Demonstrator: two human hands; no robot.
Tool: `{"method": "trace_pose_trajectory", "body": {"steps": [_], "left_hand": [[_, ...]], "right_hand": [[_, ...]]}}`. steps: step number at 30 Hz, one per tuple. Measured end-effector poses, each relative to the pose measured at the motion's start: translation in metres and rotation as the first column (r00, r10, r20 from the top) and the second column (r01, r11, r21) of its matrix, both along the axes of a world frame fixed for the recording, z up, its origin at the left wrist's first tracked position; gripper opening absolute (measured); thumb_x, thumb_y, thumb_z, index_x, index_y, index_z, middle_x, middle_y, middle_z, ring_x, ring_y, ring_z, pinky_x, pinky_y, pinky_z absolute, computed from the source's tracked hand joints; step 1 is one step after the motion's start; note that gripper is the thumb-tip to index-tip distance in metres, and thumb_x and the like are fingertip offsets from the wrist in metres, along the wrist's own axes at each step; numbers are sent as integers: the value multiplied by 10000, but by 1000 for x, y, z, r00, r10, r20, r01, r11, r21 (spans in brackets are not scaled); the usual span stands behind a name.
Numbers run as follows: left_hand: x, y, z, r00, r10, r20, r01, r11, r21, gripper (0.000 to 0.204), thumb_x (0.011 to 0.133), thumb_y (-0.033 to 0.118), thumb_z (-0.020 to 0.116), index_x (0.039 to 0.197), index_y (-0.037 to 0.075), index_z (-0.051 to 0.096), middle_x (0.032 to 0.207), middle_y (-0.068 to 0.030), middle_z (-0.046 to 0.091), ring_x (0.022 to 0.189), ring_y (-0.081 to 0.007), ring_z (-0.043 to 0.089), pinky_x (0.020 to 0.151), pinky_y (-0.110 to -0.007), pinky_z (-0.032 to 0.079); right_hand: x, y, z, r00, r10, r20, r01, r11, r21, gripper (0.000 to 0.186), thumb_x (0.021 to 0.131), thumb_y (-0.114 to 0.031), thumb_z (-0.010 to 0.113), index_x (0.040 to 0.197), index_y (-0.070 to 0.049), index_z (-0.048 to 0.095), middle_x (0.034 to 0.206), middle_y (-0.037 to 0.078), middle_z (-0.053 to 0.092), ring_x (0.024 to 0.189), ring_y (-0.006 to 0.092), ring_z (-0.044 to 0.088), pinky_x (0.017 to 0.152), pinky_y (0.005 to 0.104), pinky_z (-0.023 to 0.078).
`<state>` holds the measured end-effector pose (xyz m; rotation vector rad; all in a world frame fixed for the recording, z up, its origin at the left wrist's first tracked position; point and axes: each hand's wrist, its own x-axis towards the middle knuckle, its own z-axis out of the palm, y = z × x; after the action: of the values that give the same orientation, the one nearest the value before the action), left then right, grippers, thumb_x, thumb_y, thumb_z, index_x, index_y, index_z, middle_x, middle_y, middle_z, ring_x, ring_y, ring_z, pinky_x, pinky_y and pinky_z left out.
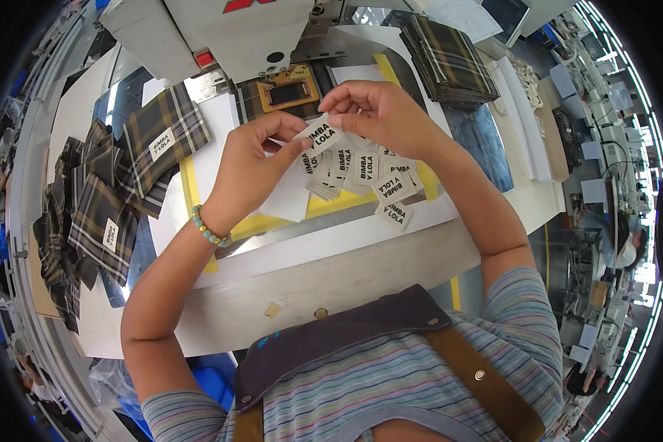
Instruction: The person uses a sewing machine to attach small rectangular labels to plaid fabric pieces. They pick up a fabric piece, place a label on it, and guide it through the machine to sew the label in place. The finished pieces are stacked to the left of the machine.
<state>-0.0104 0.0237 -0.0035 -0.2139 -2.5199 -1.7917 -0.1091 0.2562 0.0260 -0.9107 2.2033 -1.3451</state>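
Between my two hands is a small white fabric label (pixel 322 135) with dark print. My left hand (pixel 261 158) pinches its left side with thumb and finger, and a beaded bracelet circles that wrist. At the label's upper right, the fingertips of my right hand (pixel 383 118) are closed on its corner. Just below lies a pile of similar labels (pixel 365 168), several of them overlapping. Behind my hands, under the white sewing machine head (pixel 250 33), sits a brass-coloured clamp frame (pixel 291 92) with dark plaid cloth beside it.
Plaid pieces with labels attached (pixel 162 140) lie heaped on the left. A stack of plaid pieces (pixel 449 59) stands at the far right. Yellow tape (pixel 324 214) borders the work area. A blue bin (pixel 215 376) is below the table's front edge.
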Motion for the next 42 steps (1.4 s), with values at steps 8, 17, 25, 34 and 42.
{"method": "trace_pose_trajectory", "body": {"steps": [8, 17, 25, 34, 42], "left_hand": [[-2, -9, -2, 948, -45, -317, -91, 911, -403, 260, 937, 54, 796, 1193, 31, 759, 1057, -92, 778, 917, -230, 731, 838, -364, 592], [-21, -48, -16, 822, -149, -550, -283, 731, -621, 304, 904, 54, 796, 1203, 41, 741, 1144, -102, 759, 1035, -306, 717, 877, -409, 602], [-22, -42, -20, 795, -237, -558, -247, 715, -655, 357, 895, 58, 795, 1242, 15, 723, 1253, -108, 747, 1176, -321, 681, 1006, -415, 578], [-25, -42, -23, 859, -279, -430, -142, 676, -723, 390, 1010, 143, 690, 1370, -7, 677, 1498, -106, 655, 1405, -348, 552, 1187, -449, 476], [-26, -44, -25, 873, -281, -400, -125, 662, -739, 420, 1029, 152, 663, 1420, 0, 639, 1503, -120, 641, 1446, -361, 511, 1226, -461, 436]], "right_hand": [[-14, -9, -1, 973, 103, -204, -56, 973, 224, 227, 969, -121, 771, 1180, -40, 792, 976, 10, 773, 837, 84, 676, 754, 250, 534], [-105, -52, -27, 999, 5, -37, 3, 978, 209, 263, 888, -170, 794, 1118, -47, 830, 905, 44, 809, 814, 114, 725, 749, 284, 558], [-104, -68, -37, 970, 4, -241, 36, 986, 161, 213, 841, -212, 849, 1000, -71, 860, 925, 89, 835, 826, 195, 775, 834, 328, 591], [-100, -65, -41, 979, -55, -198, 80, 989, 122, 194, 850, -197, 893, 982, -62, 847, 880, 47, 815, 823, 130, 739, 811, 294, 568], [-90, -68, -32, 952, -18, -305, 69, 985, 157, 176, 852, -167, 883, 976, -52, 836, 864, 84, 812, 811, 168, 766, 801, 324, 587]]}}
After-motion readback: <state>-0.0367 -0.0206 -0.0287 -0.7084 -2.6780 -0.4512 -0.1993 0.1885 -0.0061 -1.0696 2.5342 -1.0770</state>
